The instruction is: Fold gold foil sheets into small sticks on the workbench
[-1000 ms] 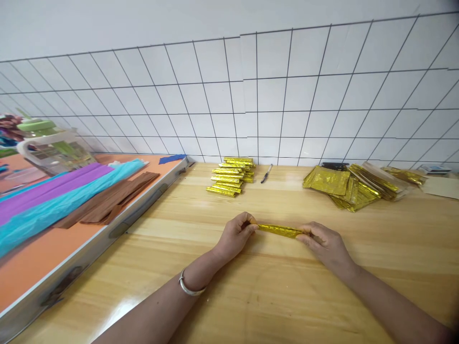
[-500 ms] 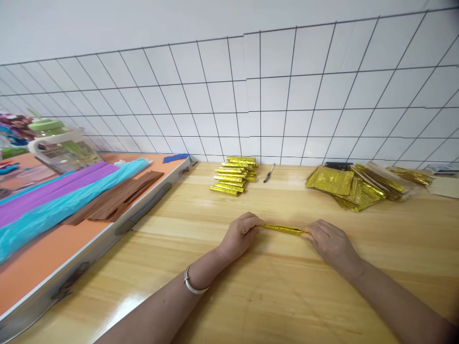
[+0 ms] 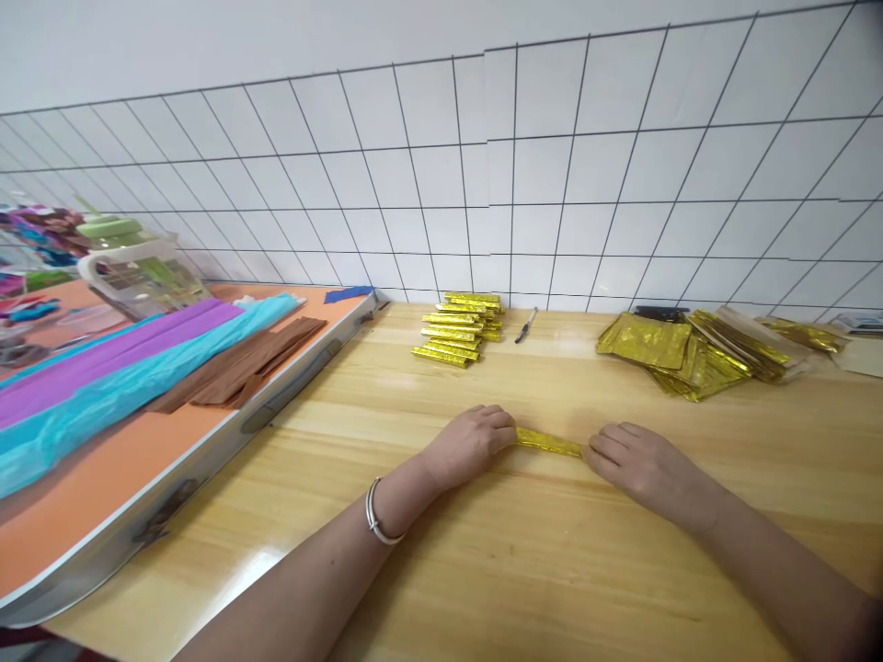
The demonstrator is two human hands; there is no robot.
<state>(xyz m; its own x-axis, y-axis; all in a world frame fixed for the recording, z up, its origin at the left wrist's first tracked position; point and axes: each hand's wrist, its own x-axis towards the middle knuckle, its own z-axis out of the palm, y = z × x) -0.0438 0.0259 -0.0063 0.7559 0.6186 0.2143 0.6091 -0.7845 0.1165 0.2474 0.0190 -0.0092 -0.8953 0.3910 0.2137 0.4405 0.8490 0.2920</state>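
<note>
A narrow folded strip of gold foil paper (image 3: 550, 442) lies along the wooden table between my hands. My left hand (image 3: 475, 443), with a silver bangle on the wrist, has its fingers closed on the strip's left end. At the other end, the fingers of my right hand (image 3: 627, 460) are pressed together on the foil. Both ends of the strip are hidden under my fingertips. Beyond my hands, a stack of similar folded gold strips (image 3: 455, 331) sits near the wall.
A pen (image 3: 526, 325) lies right of the stack. Flat gold foil sheets (image 3: 648, 342) are piled at the back right. On the left, an orange-topped board (image 3: 227, 425) with a raised edge carries brown (image 3: 255, 363), turquoise and purple crepe paper (image 3: 131, 359). A tilted clear bottle (image 3: 148, 267) stands behind.
The strip, held up and slightly gaping before, is now flatter against the table. My fingers have spread over its ends, and the view has shifted a little.
</note>
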